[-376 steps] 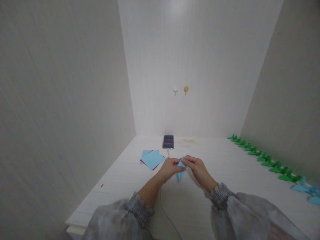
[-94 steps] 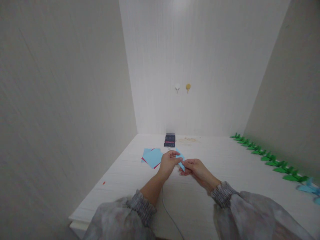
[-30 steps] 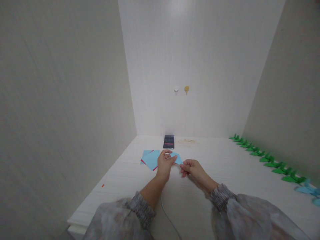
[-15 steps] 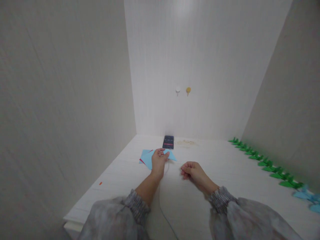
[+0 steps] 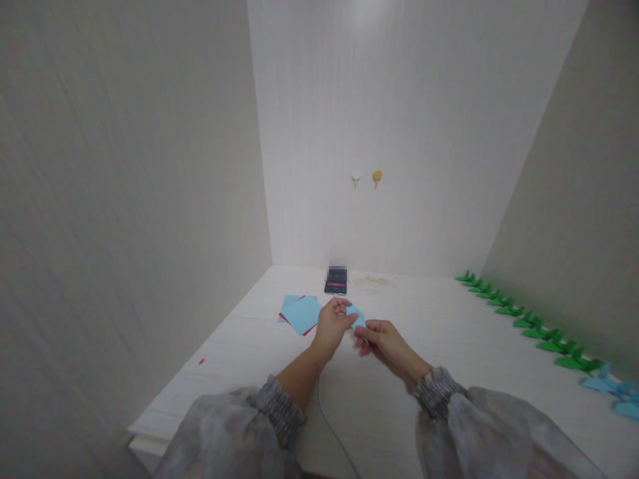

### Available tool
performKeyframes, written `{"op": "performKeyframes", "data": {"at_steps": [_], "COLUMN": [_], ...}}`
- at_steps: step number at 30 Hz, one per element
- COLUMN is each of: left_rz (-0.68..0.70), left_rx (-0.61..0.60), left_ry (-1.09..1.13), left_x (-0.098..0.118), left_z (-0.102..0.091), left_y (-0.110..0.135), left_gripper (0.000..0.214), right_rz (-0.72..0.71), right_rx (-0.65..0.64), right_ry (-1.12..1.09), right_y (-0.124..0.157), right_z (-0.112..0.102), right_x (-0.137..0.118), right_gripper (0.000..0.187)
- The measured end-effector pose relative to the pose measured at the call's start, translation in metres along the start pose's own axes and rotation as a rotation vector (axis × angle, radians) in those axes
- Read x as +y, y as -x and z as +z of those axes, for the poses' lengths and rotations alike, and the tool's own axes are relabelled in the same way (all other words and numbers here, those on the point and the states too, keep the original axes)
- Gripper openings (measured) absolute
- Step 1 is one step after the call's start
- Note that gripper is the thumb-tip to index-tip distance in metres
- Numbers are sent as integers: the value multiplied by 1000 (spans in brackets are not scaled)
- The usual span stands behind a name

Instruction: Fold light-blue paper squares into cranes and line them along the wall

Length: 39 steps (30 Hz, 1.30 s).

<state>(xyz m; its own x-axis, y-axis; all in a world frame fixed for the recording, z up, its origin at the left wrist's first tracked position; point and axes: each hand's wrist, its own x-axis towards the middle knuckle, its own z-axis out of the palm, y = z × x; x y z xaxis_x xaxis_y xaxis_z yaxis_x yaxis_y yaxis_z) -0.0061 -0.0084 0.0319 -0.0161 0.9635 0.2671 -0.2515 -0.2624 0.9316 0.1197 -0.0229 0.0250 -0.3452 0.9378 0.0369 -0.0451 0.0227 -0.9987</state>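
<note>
A small piece of light blue paper (image 5: 356,314) is held up between my two hands over the white table. My left hand (image 5: 333,326) pinches its left side between thumb and fingers. On the other side, the fingertips of my right hand (image 5: 382,339) grip the lower right corner. Much of the paper is hidden behind the fingers, so its folds cannot be made out. Left of my left hand lies a loose stack of blue and red paper sheets (image 5: 302,315), turned at different angles.
A phone (image 5: 336,281) leans at the back, and a cable (image 5: 327,418) runs toward me. Several green folded paper pieces (image 5: 536,334) line the right side, with blue folded ones (image 5: 612,389) nearest. An orange scrap (image 5: 202,361) lies at left. Two hooks (image 5: 377,176) hang on the back wall.
My left hand has moved right with the blue paper, uncovering more of the sheet stack. My right hand, apart from the paper before, now grips its corner.
</note>
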Motion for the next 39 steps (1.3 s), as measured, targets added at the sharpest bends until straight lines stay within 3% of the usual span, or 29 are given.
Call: {"op": "performKeyframes", "data": {"at_steps": [11, 20, 32, 39], "left_rz": [-90, -133, -212, -161], "left_rx": [211, 208, 165, 129], "left_ry": [210, 274, 188, 110], "left_x": [3, 6, 11, 13], "left_z": [-7, -8, -10, -13], "left_y": [-6, -7, -10, -9], "left_gripper": [44, 38, 40, 41], "right_rz": [52, 44, 57, 73], "right_rx": [-43, -55, -34, -11], "right_ry": [13, 33, 39, 37], "right_y": [-1, 0, 0, -1], "right_z": [4, 3, -5, -8], "right_x": [-4, -8, -5, -1], "right_gripper": [23, 20, 17, 15]}}
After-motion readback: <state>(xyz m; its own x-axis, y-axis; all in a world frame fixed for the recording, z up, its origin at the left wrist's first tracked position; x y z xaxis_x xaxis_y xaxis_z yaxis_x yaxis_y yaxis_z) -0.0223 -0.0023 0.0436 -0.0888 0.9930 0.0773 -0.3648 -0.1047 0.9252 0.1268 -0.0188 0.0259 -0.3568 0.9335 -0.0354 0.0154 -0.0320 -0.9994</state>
